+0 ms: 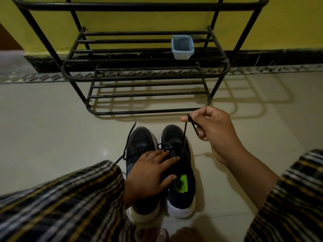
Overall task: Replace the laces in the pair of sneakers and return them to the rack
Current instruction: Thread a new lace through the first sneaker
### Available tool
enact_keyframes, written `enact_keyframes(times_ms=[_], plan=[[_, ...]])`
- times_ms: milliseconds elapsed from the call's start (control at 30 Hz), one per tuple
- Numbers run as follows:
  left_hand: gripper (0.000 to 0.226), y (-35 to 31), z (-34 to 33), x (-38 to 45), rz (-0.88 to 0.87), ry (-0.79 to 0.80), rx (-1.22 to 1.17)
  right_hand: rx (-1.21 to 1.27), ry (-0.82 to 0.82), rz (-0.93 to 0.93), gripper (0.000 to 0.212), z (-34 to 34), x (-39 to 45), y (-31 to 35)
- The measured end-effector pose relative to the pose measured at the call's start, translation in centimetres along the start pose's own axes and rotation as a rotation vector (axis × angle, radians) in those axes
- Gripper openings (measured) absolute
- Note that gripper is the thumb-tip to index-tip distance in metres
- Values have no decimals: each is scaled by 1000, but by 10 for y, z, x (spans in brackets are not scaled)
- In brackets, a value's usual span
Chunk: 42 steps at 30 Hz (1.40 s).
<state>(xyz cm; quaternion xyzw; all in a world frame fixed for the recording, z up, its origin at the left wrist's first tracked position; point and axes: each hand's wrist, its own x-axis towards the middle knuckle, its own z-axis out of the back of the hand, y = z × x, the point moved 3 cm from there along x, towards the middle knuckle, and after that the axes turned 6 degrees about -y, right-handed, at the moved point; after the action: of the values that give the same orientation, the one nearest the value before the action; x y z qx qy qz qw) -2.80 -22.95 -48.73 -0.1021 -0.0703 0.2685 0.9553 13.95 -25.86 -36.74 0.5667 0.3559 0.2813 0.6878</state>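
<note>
Fingers of the right hand (212, 125) pinch a thin black lace (184, 131), lifting it taut from the right sneaker (181, 194) while a short end loops back across the palm. The left hand (151, 173) lies spread and relaxed over both tongues, fingertips pressing the right shoe, gripping nothing. Both wrists emerge from coarse plaid sleeves (70, 199) striped in yellow and white. The left sneaker (139, 137) sits touching its partner, dark mesh uppers on thick white soles; a neon-green insole shows inside the right one. A loose lace (129, 135) curves from the left shoe onto glossy pale floor tiles (52, 128). Just beyond stands a black tubular metal rack (145, 75), a small translucent plastic tub (182, 47) on its middle shelf, against a yellow wall (279, 23).
</note>
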Motion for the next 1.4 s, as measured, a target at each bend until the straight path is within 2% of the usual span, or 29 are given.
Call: enact_keyframes(times_ms=[100,267,400,467,567,700,800,867,967,1067,1133,1267,1400], plan=[[53,0,0,0,-8,-13,17,55,2,69,17,-2,-5,13],[62,-1,1,0,36,102,-55,158,5,189,15,1,-11,36],[61,0,-2,-1,32,82,-54,248,3,303,19,5,-13,52],[61,-2,-1,0,33,66,-45,273,12,351,15,6,-14,56],[68,-2,0,0,53,108,-36,248,49,394,8,6,-17,57],[67,-5,4,7,130,127,-44,157,94,424,11,4,-19,54],[69,-6,6,18,283,82,-110,1,31,374,15,7,-12,43],[68,-7,7,24,347,80,-124,-215,-6,343,16,9,-6,33],[51,-9,8,27,412,73,-240,-555,35,305,17,6,-1,17],[32,-9,13,28,488,50,-435,-748,100,281,18,3,0,3],[27,-6,15,28,567,56,-566,-740,127,194,19,2,4,-7],[31,-4,14,28,658,72,-730,-496,162,-59,16,1,11,-32],[40,-1,6,24,709,81,-889,-453,147,-153,15,2,16,-59]])
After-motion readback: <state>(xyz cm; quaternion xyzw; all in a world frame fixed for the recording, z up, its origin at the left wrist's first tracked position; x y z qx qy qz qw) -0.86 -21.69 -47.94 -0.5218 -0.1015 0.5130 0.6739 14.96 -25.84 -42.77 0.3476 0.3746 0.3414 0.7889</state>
